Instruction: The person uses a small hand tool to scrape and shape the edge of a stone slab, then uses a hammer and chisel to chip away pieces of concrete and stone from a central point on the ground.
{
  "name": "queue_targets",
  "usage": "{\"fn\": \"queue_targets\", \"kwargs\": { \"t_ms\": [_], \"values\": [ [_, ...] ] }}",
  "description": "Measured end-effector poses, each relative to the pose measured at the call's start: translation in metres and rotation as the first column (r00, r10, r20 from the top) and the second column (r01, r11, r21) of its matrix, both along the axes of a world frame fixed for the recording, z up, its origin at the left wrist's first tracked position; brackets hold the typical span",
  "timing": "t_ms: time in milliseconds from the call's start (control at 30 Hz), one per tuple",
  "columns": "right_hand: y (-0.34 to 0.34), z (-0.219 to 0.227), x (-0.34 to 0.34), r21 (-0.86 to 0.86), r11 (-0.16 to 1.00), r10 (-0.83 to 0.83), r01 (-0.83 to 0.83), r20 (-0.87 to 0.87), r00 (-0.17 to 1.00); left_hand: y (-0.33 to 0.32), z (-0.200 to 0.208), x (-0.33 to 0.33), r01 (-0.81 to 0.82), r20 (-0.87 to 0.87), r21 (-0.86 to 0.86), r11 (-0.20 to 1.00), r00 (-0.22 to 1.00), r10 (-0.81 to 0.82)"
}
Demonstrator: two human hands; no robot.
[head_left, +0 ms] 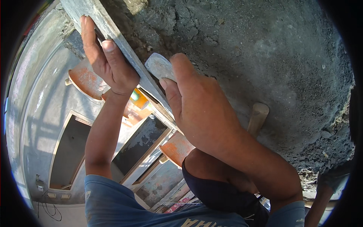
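Observation:
My left hand (109, 62) lies with fingers stretched out against the side of a long, straight, cement-stained board (126, 47), which runs along the edge of the grey mortar surface (272, 56). My right hand (204, 100) is closed round a small trowel. Its grey, rounded blade (160, 66) shows ahead of the thumb and index finger, close to the board. Beyond my right wrist a wooden handle end (259, 115) sticks out; my hand hides whether it belongs to the trowel. The mortar near the board is rough and lumpy, smoother farther right.
Another person's shoulder in a dark sleeveless top (215, 185) is close below my right forearm. An arm (319, 204) shows at the lower right. Mortar-stained orange pans (85, 81) and framed dark openings (70, 151) lie beyond on the left. Crumbled mortar (325, 140) edges the right.

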State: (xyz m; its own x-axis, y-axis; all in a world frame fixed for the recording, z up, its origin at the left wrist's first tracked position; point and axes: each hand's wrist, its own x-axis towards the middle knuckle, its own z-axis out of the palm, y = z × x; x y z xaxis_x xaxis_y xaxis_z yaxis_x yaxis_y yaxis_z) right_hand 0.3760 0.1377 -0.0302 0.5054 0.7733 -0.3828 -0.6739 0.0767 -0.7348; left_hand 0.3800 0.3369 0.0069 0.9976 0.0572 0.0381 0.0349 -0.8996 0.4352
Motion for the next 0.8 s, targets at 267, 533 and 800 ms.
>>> {"fn": "queue_targets", "kwargs": {
  "t_ms": [267, 533, 800],
  "values": [
    [0.012, -0.003, -0.003, -0.010, 1.000, -0.008, 0.009, 0.032, 0.999, -0.001, -0.002, 0.001, 0.037, 0.009, 0.047, 0.998, 0.999, -0.038],
    [0.003, 0.002, -0.008, -0.035, 0.986, -0.169, 0.166, -0.130, 0.977, -0.005, -0.001, 0.000, -0.009, -0.010, 0.038, 0.999, 1.000, 0.009],
    [0.003, -0.003, -0.007, 0.041, 0.988, -0.143, 0.148, -0.112, 0.983, -0.007, -0.004, 0.001, -0.006, 0.020, 0.030, 1.000, 1.000, 0.006]
  ]
}}
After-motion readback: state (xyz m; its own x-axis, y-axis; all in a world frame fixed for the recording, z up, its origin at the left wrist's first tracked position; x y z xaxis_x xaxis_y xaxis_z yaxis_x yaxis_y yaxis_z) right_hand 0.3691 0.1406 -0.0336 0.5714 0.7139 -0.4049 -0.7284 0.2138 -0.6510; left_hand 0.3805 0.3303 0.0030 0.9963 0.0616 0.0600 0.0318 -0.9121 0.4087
